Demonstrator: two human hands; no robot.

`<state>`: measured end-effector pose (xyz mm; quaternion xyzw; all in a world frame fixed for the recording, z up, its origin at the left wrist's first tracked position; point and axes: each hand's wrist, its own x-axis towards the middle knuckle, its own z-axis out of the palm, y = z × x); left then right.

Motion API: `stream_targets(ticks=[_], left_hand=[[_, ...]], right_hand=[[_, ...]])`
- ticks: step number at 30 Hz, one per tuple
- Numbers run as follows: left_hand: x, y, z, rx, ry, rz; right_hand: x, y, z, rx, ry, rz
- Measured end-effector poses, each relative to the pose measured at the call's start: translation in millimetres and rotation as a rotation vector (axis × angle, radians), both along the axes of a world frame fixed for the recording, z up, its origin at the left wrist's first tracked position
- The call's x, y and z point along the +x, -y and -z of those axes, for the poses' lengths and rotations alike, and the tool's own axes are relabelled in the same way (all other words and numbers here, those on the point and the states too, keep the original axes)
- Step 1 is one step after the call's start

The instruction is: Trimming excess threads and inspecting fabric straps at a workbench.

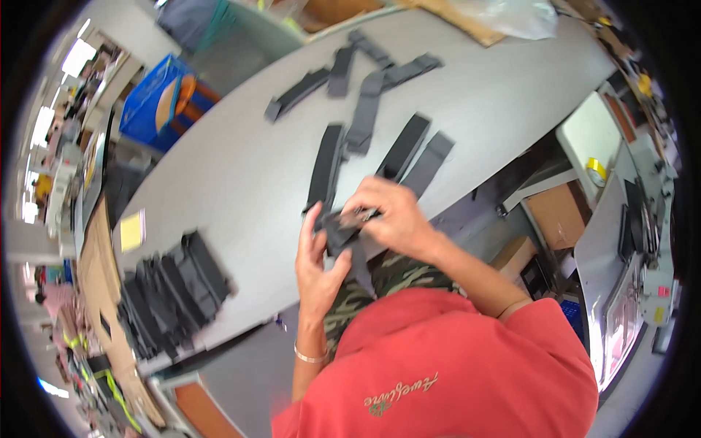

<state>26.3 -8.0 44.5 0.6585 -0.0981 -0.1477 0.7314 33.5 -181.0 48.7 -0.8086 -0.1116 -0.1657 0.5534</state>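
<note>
My left hand (319, 276) holds a dark grey fabric strip (340, 235) above my lap at the table's near edge, fingers and thumb closing on it from either side. One end of the strip hangs down towards my camouflage trousers. Against the same strip, my right hand (398, 215) is closed around a small dark metallic tool (371, 214); its shape is mostly hidden by the fingers. Just beyond my hands lie a black-faced strip (325, 166), another black-faced strip (404, 146) and a plain grey strip (429, 163).
Several more grey strips (369, 102) lie farther back on the pale table (241, 160). A stack of folded grey strips (174, 293) sits at the left, near a yellow notepad (133, 231). Behind is a blue crate (153, 102); at the right, yellow tape (596, 171) and a cardboard box (556, 212).
</note>
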Motion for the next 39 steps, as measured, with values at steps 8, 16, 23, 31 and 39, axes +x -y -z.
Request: stream_targets(ticks=[8, 16, 23, 31, 39], left_hand=[[5.3, -8.3, 13.0, 0.045, 0.071, -0.053], [3.8, -10.9, 8.6, -0.082, -0.02, -0.198], [-5.7, -14.6, 22.4, -0.141, -0.049, -0.212], [-3.9, -13.7, 9.3, -0.212, -0.183, -0.182], [2.1, -20.4, 14.4, -0.172, -0.248, -0.225]], right_hand=[[-5.1, -10.6, -11.4, -0.032, -0.107, 0.027], [-5.7, -23.7, -3.8, 0.012, -0.082, -0.03], [-8.1, -21.5, 11.5, 0.685, -0.528, -0.281], [-1.8, -2.6, 1.5, 0.396, -0.506, -0.285], [3.7, 7.2, -16.9, -0.124, -0.088, -0.175]])
